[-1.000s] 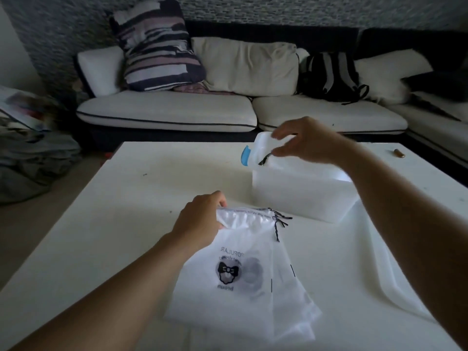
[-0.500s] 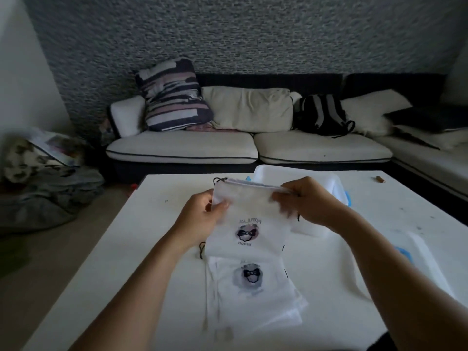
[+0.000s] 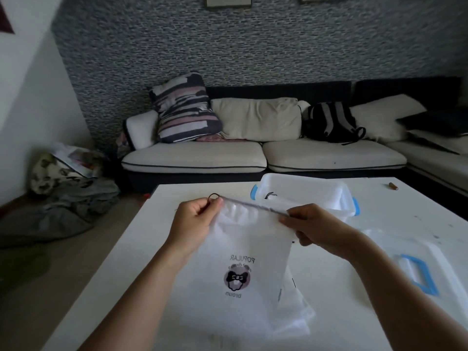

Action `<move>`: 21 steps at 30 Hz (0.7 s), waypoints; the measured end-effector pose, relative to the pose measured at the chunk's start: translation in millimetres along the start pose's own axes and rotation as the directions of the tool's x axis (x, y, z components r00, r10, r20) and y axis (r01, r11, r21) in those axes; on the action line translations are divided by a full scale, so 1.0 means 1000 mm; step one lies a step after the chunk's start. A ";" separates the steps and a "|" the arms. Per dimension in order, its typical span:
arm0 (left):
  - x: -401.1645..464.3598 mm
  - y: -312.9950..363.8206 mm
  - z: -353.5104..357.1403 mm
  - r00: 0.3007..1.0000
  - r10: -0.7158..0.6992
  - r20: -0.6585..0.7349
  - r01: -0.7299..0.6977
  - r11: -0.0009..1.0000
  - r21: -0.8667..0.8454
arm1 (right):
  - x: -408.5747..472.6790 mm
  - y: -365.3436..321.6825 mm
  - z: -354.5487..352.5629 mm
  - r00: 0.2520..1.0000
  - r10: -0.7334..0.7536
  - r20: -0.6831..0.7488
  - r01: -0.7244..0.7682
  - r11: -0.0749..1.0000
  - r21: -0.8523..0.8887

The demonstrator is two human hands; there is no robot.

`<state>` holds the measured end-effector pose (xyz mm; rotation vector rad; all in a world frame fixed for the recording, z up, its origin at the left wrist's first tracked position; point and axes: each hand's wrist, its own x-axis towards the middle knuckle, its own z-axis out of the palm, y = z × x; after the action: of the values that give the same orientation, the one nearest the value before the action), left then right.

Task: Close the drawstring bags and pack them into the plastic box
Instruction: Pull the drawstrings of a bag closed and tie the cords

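1. Both hands hold one bag up over the counter, stretched between them by its top edge.
2. The left hand pinches the bag's left top corner, where a dark cord loop sticks out above the fingers.
3. The right hand pinches the right top corner.
4. The bag hangs down, its mirrored logo facing the camera.
5. More bags lie flat on the counter under it.
6. The box stands just behind the hands, a cord end inside; its lid lies to the right.
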<state>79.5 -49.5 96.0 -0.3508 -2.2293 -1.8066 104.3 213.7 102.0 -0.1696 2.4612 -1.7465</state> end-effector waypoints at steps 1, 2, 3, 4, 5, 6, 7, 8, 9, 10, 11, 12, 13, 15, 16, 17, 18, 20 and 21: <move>0.003 -0.004 -0.002 1.000 -0.016 -0.012 0.016 0.999 0.031 | 0.000 0.001 -0.005 1.000 0.018 0.009 -0.018 0.998 0.053; 0.006 -0.008 -0.003 1.000 -0.029 -0.004 0.029 0.998 0.054 | 0.002 0.002 -0.010 0.999 0.029 0.025 -0.031 0.994 0.101; 0.009 -0.011 -0.004 0.998 -0.056 0.015 0.055 0.997 0.060 | 0.002 0.002 -0.014 0.998 0.038 0.046 -0.044 0.989 0.141; 0.011 -0.013 -0.005 0.995 -0.091 0.049 0.090 0.995 0.031 | 0.002 0.003 -0.018 0.997 0.047 0.062 -0.057 0.985 0.165; 0.013 -0.014 -0.006 0.987 -0.130 0.094 0.133 0.991 -0.026 | 0.003 0.004 -0.023 0.996 0.058 0.065 -0.068 0.983 0.170; 0.015 -0.013 -0.007 0.977 -0.156 0.146 0.169 0.982 -0.079 | 0.004 0.007 -0.027 0.996 0.069 0.057 -0.078 0.983 0.167; 0.016 -0.011 -0.010 0.969 -0.158 0.189 0.181 0.978 -0.106 | 0.004 0.008 -0.031 0.996 0.078 0.044 -0.084 0.984 0.157; 0.017 -0.010 -0.013 0.968 -0.143 0.207 0.166 0.981 -0.097 | 0.005 0.009 -0.036 0.996 0.079 0.032 -0.083 0.987 0.137; 0.020 -0.011 -0.017 0.971 -0.130 0.202 0.145 0.988 -0.061 | 0.004 0.008 -0.040 0.996 0.078 0.031 -0.081 0.991 0.111; 0.022 -0.013 -0.023 0.974 -0.120 0.191 0.122 0.993 -0.001 | 0.003 0.008 -0.044 0.996 0.083 0.037 -0.086 0.992 0.087; 0.025 -0.018 -0.029 0.976 -0.117 0.181 0.104 0.991 0.081 | 0.002 0.008 -0.049 0.994 0.099 0.044 -0.102 0.992 0.069; 0.026 -0.021 -0.035 0.975 -0.130 0.180 0.100 0.981 0.164 | 0.001 0.009 -0.052 0.991 0.123 0.047 -0.125 0.991 0.047; 0.027 -0.025 -0.041 0.968 -0.162 0.190 0.110 0.960 0.257 | 0.000 0.012 -0.056 0.988 0.150 0.041 -0.151 0.988 0.017; 0.024 -0.028 -0.049 0.944 -0.239 0.226 0.145 0.919 0.368 | -0.002 0.017 -0.059 0.980 0.200 0.009 -0.199 0.977 -0.077; 0.023 -0.028 -0.051 0.938 -0.261 0.229 0.164 0.914 0.371 | -0.004 0.019 -0.060 0.978 0.207 -0.020 -0.208 0.969 -0.136; 0.022 -0.027 -0.052 0.941 -0.262 0.213 0.177 0.920 0.349 | -0.005 0.019 -0.060 0.979 0.194 -0.057 -0.202 0.960 -0.194; 0.022 -0.025 -0.052 0.951 -0.253 0.177 0.195 0.937 0.288 | -0.006 0.018 -0.060 0.982 0.160 -0.101 -0.179 0.958 -0.225; 0.025 -0.021 -0.045 0.957 -0.282 0.064 0.284 0.959 -0.013 | -0.005 0.017 -0.058 0.981 0.089 -0.173 -0.111 0.986 -0.121; 0.028 -0.019 -0.040 0.938 -0.343 0.051 0.343 0.898 -0.277 | -0.002 0.017 -0.055 0.980 0.088 -0.181 -0.085 0.996 0.026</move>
<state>48.7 -91.2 96.2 -0.0023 -2.1381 -2.3152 97.2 270.7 104.5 0.1025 2.5315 -1.8221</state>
